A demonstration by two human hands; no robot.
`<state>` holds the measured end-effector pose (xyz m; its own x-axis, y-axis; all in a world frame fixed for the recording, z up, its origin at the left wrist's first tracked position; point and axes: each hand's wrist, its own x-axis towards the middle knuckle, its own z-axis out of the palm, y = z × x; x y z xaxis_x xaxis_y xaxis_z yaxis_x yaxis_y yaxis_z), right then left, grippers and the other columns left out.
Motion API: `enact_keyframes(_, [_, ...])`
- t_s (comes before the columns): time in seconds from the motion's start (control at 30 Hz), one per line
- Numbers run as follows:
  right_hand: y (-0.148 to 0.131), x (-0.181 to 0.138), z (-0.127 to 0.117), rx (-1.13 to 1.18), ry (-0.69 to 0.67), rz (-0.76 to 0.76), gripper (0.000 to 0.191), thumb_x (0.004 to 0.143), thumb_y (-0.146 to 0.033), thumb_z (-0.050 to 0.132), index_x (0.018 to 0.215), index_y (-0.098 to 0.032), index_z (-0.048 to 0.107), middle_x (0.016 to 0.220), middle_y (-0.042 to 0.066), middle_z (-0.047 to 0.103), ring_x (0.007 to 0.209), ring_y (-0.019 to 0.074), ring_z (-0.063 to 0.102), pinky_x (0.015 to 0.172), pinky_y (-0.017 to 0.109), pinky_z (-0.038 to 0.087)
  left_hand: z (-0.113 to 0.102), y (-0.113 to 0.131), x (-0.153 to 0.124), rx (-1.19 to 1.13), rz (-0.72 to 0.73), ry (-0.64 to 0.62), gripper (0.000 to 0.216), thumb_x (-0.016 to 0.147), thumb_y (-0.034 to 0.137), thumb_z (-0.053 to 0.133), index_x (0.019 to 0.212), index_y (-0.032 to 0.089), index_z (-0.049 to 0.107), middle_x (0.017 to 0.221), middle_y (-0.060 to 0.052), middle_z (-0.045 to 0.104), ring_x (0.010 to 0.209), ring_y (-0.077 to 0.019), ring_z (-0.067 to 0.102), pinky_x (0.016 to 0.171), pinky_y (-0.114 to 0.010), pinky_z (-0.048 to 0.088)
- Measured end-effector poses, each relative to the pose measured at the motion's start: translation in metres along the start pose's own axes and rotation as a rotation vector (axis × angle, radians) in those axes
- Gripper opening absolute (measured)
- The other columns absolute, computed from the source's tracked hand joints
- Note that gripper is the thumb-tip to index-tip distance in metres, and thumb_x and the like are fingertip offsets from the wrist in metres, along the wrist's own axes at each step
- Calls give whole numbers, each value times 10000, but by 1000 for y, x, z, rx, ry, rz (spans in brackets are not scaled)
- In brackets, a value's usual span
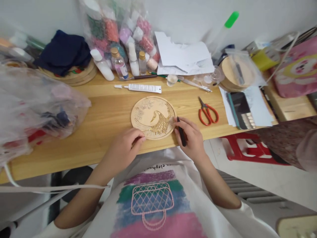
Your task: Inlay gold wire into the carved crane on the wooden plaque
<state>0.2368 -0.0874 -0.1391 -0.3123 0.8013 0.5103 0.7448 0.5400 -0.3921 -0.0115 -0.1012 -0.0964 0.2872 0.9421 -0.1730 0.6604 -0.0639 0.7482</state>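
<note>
Clasping a black tool, the right hand seems to work the bird-patterned disc, calling for the left hand, fingertips together, to steady its rim.

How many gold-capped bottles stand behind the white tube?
2. The larger bottle is on the left, the smaller bottle on the right, with a white bottle between them. More could be hidden by the bag of jars.

The white shirt bears lettering, partly legible: "elephan".
</note>
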Motion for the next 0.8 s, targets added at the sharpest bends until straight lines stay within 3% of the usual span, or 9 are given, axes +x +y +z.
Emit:
enact_keyframes(0.43, [-31, -33, -3, 109, 70, 119, 303, 848, -71, 629, 1104, -232, 608, 1077, 71, 766, 1102, 236, 689, 901, 390, 567, 4, -8, 13, 128, 154, 141, 181, 948, 267, 478, 830, 188, 590, 825, -22, 645, 781, -177, 584, 705, -306, 439])
enact_keyframes(0.8, [-38, -34, -3, 138, 55, 112, 284, 828, -69, 625, 1064, -226, 615, 1078, 83, 774, 1051, 237, 690, 877, 389, 562, 3, -7, 25, 71, 109, 127, 164, 945, 284, 496, 843, 199, 593, 856, -23, 638, 828, -187, 585, 734, -316, 459])
